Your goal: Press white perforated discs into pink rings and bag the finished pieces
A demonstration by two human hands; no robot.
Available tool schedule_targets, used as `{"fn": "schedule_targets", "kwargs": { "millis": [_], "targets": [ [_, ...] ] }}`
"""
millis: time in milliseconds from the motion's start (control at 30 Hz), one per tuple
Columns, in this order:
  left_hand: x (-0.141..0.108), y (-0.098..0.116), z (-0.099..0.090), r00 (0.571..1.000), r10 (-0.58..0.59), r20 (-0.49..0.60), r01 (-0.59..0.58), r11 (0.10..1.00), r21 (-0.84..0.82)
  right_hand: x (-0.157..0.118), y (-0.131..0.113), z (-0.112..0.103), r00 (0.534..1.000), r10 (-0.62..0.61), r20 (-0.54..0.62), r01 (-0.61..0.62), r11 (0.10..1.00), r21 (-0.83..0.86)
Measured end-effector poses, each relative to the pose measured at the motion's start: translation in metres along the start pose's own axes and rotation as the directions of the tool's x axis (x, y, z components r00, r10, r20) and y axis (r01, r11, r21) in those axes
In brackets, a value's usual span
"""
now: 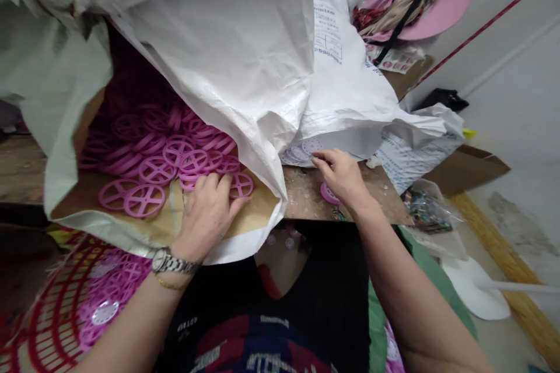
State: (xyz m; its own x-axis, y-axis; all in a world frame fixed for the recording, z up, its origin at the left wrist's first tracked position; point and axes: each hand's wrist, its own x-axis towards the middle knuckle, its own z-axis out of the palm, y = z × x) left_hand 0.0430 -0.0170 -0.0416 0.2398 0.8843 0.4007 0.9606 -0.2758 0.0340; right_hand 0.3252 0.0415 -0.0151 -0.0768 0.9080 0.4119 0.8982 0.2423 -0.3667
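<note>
My left hand (210, 207) lies over pink spoked rings at the mouth of a large white paper-lined sack (227, 41). Its thumb is spread from the fingers, and the fingertips touch the rings beside one pink ring (241, 185); no firm grip shows. More pink rings (157, 170) are heaped deeper in the sack. To the right, my right hand (339, 175) reaches its fingers, slightly apart, toward white perforated discs (301, 151) in the mouth of a second white sack (350, 81). Below that hand, partly hidden, a pink ring (328, 193) rests at the wooden tabletop's (385, 195) edge.
A red slatted basket (48, 315) at lower left holds pink rings and a white disc (105, 312). At right are a clear bag of small colourful pieces (426, 210), a cardboard box (468, 169) and a pink hat-like holder (450, 0) near the wall.
</note>
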Motion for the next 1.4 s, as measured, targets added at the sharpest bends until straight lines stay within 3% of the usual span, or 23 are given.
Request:
{"fn": "schedule_targets", "kwargs": {
  "millis": [200,333,600,800,1000,1100,1300,1400],
  "targets": [
    [0.009,0.009,-0.002,0.999,-0.026,0.027,0.026,1.000,0.014,0.027,-0.016,0.016,0.979,0.020,0.203,0.052,0.936,-0.347],
    [0.007,0.006,0.000,1.000,-0.020,-0.014,0.019,0.998,-0.058,0.031,-0.016,0.025,0.969,0.019,0.246,0.084,0.912,-0.401],
    [-0.008,-0.003,0.004,0.997,0.010,-0.073,-0.031,0.956,-0.293,0.025,-0.005,0.027,0.983,-0.008,0.184,0.079,0.921,-0.382],
    [-0.017,0.000,-0.001,0.986,0.046,-0.158,-0.108,0.903,-0.415,0.016,-0.003,0.017,0.999,0.023,0.027,-0.013,0.946,-0.325],
    [-0.021,0.011,-0.006,0.983,0.069,-0.172,-0.147,0.855,-0.497,0.019,-0.003,0.025,0.986,-0.038,0.162,0.101,0.910,-0.401],
    [-0.024,0.013,-0.006,0.978,0.081,-0.191,-0.169,0.845,-0.507,0.023,-0.003,0.029,0.984,-0.036,0.176,0.106,0.905,-0.411],
    [-0.031,0.011,-0.008,0.970,0.082,-0.228,-0.191,0.841,-0.506,0.020,0.000,0.026,0.997,-0.012,0.080,0.043,0.920,-0.391],
    [-0.034,0.012,-0.009,0.969,0.084,-0.233,-0.194,0.841,-0.505,0.012,0.000,0.017,0.998,0.001,-0.056,-0.016,0.967,-0.254]
  ]
}}
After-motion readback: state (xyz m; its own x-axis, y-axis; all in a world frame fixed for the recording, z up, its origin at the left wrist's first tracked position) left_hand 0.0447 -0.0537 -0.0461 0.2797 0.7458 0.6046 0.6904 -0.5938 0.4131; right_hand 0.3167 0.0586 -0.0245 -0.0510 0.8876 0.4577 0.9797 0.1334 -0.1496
